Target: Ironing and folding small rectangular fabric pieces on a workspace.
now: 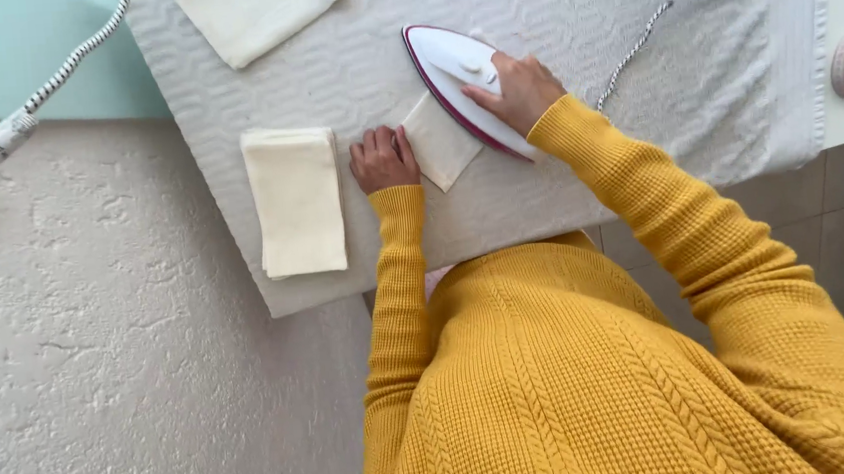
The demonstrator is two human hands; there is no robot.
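Gripping the white iron [455, 79] closed-fisted, the right hand [521, 89] sat at its rear, nose pointing upper-left, while the flat left hand [383, 157] pinned the folded cloth [440, 145].

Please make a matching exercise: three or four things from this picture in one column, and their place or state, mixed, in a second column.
Things:
1. iron
2. small cloth
3. folded stack
4. left hand

Places:
A. lies alone, left of both hands
B. under the right hand
C. presses the edge of the small cloth
D. partly under the iron

Pairs: 1-B, 2-D, 3-A, 4-C
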